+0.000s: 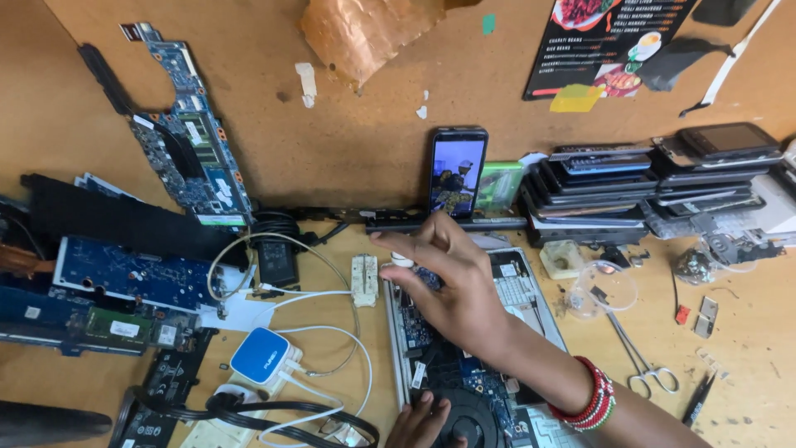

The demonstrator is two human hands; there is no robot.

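Head view: opened laptop on bench, internals bare. Right hand spread, fingers apart, reaching over it, empty. Left hand resting near fan, grip unclear. Teardown looks midway.

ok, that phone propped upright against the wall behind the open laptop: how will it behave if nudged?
The phone stands on its narrow end, leaning on the board, so it probably tips easily. Its glossy glass face looks slippery and crack-prone. The right hand hovers just below it.

Scuffed brown board wall behind a cluttered, worn wooden workbench, evenly lit.
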